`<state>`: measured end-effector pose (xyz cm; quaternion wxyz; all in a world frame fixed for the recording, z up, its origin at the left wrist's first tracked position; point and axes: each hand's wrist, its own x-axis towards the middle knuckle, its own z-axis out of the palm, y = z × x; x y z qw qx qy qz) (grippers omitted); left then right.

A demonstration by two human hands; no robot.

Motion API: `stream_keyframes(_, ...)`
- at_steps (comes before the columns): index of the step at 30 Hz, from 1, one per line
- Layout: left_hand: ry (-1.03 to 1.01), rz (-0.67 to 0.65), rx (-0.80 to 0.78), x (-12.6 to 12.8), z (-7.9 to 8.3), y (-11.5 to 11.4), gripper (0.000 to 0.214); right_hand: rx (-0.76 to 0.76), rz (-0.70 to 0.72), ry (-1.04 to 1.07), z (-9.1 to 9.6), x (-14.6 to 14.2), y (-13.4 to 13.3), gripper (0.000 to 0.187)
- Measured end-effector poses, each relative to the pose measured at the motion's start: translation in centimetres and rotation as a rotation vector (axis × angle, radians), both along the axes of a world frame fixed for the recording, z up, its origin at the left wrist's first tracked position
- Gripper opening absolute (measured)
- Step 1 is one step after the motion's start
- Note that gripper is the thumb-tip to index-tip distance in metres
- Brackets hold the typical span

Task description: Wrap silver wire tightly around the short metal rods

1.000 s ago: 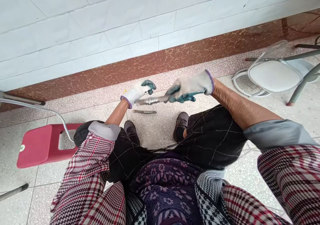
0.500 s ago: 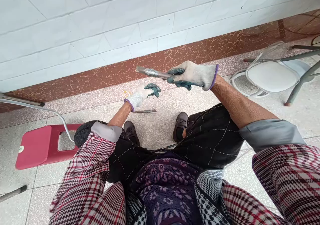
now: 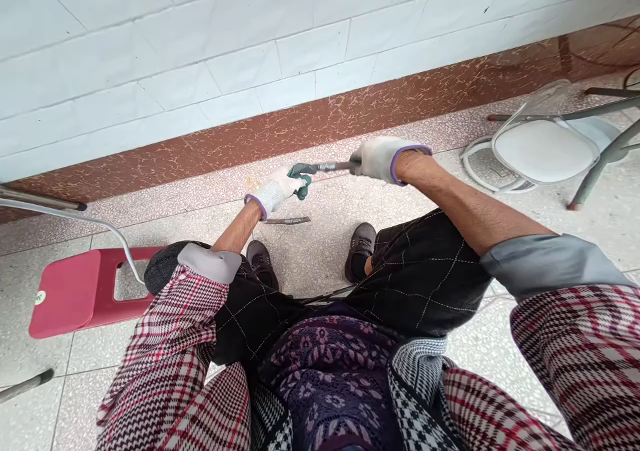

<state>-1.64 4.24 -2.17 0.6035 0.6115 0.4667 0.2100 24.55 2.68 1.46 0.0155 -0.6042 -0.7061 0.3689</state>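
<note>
Grip of the right hand (image 3: 377, 159) clamps one end of a slim rod (image 3: 344, 166) held between both hands over the floor (image 3: 320, 264); the left hand (image 3: 281, 187) curls at its other end, whether pinching I cannot tell. Likely stiff and light (metal or wood, hard to say), the rod is best held by its plain ends, off the silvery band (image 3: 327, 167). Counted: one rod, one strip (image 3: 290, 221) on the floor, two shoes (image 3: 361, 249), one red stool (image 3: 70, 291).

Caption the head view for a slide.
Right gloved hand holds a wire-wrapped rod, its other end at the left gloved hand; a thin strip lies on the floor.
</note>
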Motion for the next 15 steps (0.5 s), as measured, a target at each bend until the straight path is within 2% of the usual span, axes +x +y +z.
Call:
stream_keyframes(3,-0.061,0.091,-0.055,0.3,-0.6,0.0,0.027,0.247,-0.104,-0.258,1.4,1.1,1.0,0.018)
stream_keyframes(5,-0.097,0.081,-0.019,0.4,-0.7,0.1,0.020,0.322,-0.147,-0.180,2.0,1.4,1.1,0.018)
stream_keyframes(8,-0.123,-0.019,0.070,0.8,-0.4,-0.3,0.019,0.300,-0.168,0.025,2.3,0.8,0.9,0.010)
stream_keyframes(10,-0.133,-0.076,0.099,1.2,-0.1,-0.8,0.023,0.289,-0.169,0.082,2.4,-0.1,0.6,0.008)
stream_keyframes(13,-0.138,-0.091,0.111,1.5,0.3,-1.3,0.028,0.282,-0.218,0.079,2.8,-1.4,0.1,0.012)
stream_keyframes(15,-0.116,-0.092,0.122,1.3,0.1,-1.1,0.027,0.200,-0.292,0.197,3.2,-1.9,-0.3,0.021)
